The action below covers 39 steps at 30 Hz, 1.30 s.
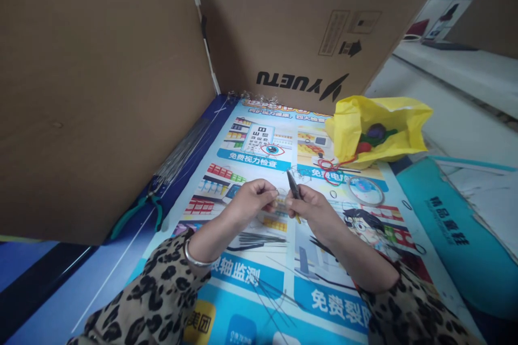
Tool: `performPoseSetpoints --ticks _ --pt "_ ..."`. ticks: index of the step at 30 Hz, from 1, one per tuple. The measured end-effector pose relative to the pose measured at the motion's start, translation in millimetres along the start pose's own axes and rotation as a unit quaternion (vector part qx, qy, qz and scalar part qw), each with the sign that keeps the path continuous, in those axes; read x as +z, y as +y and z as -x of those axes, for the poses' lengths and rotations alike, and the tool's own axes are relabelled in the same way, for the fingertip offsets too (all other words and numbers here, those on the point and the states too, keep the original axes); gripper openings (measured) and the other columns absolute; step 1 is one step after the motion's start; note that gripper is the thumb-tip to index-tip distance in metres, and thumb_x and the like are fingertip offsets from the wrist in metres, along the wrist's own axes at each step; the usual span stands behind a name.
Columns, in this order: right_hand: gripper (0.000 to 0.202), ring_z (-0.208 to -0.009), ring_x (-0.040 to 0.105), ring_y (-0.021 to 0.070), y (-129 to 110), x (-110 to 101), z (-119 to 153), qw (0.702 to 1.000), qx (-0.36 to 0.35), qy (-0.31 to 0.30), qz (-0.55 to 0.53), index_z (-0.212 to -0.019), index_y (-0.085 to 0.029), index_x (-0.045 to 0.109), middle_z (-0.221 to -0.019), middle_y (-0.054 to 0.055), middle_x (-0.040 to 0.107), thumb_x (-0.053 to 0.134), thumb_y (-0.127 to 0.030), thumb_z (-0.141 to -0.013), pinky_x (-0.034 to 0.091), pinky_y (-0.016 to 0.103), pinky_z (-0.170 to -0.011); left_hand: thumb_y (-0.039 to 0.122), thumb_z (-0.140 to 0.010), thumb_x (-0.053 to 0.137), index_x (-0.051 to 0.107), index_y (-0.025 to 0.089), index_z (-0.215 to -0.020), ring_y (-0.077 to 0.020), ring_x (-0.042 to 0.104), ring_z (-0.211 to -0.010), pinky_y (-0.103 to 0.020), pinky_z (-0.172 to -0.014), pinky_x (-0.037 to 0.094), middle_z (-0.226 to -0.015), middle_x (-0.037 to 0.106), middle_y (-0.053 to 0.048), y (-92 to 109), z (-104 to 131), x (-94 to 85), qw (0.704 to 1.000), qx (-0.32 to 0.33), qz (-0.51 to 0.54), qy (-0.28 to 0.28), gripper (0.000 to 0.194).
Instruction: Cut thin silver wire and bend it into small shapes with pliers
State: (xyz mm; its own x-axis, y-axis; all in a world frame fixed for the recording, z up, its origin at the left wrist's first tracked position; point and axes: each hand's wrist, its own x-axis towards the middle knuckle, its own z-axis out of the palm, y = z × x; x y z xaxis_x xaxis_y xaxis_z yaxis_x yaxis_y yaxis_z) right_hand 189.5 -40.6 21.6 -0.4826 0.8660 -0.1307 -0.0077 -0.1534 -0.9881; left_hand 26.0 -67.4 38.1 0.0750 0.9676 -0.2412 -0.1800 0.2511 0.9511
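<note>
Two hands work side by side over a printed sheet (259, 163): the left grip (258, 197) pinched together on a thin wire (281, 192) too fine to trace, the right grip (312, 208) clamped around one pair of dark pliers (294, 185). Rightward lie one clear ring (367, 204) and one yellow bag (343, 129); leftward, one green-handled tool (158, 214). Two cardboard walls (283, 27) close the left and far edges.

The pliers (293, 185) look metal, the cardboard panels (101, 91) matt and smooth.
</note>
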Motion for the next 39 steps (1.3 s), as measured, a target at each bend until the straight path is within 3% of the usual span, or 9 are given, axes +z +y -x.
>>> performPoseSetpoints --ticks 12,21,29,35,39 --pt "0.012 -0.058 0.045 0.0105 5.2 3.2 -0.7 1.000 -0.002 0.016 -0.013 -0.075 -0.019 0.051 -0.059 -0.004 0.051 0.059 -0.027 -0.072 0.036 0.026 -0.060 0.030 -0.066 0.065 0.050 0.014 -0.067 -0.0075 0.051 -0.049 -0.023 -0.055 0.042 -0.056 0.054 0.003 -6.2 -1.2 1.1 1.000 0.000 0.032 0.000 0.023" --pt "0.014 -0.055 0.044 0.0105 7.5 4.1 -1.6 1.000 0.009 0.019 -0.006 -0.075 -0.019 0.050 -0.057 -0.004 0.051 0.058 -0.029 -0.072 0.032 0.025 -0.054 0.029 -0.069 0.063 0.049 0.014 -0.069 -0.0071 0.051 -0.050 -0.024 -0.057 0.044 -0.058 0.053 0.003 -9.7 -1.5 3.4 0.999 -0.004 0.044 0.008 0.020" --pt "0.012 -0.055 0.042 0.0096 4.1 5.6 -2.6 0.999 -0.008 0.031 0.018 -0.072 -0.019 0.049 -0.058 -0.005 0.046 0.058 -0.027 -0.070 0.033 0.026 -0.055 0.022 -0.071 0.059 0.061 0.014 -0.093 -0.0067 0.052 -0.050 -0.022 -0.054 0.043 -0.070 0.059 0.001 -6.9 -2.3 0.9 0.998 0.029 -0.053 0.011 0.023" --pt "0.011 -0.057 0.040 0.0096 5.7 6.6 -1.8 0.998 -0.021 0.049 0.034 -0.073 -0.019 0.049 -0.061 -0.004 0.045 0.056 -0.026 -0.071 0.032 0.025 -0.056 0.020 -0.072 0.057 0.066 0.015 -0.096 -0.0075 0.055 -0.051 -0.023 -0.055 0.045 -0.090 0.064 -0.004 -6.6 -0.5 2.9 0.992 0.037 -0.116 0.044 0.026" --pt "0.012 -0.058 0.040 0.0101 6.7 5.5 -1.3 0.998 -0.025 0.049 0.044 -0.073 -0.019 0.049 -0.060 -0.004 0.044 0.056 -0.029 -0.072 0.033 0.025 -0.056 0.021 -0.071 0.059 0.066 0.015 -0.095 -0.0079 0.056 -0.052 -0.023 -0.055 0.046 -0.087 0.065 -0.003 -7.9 -0.6 5.1 0.993 0.031 -0.105 0.051 0.026"
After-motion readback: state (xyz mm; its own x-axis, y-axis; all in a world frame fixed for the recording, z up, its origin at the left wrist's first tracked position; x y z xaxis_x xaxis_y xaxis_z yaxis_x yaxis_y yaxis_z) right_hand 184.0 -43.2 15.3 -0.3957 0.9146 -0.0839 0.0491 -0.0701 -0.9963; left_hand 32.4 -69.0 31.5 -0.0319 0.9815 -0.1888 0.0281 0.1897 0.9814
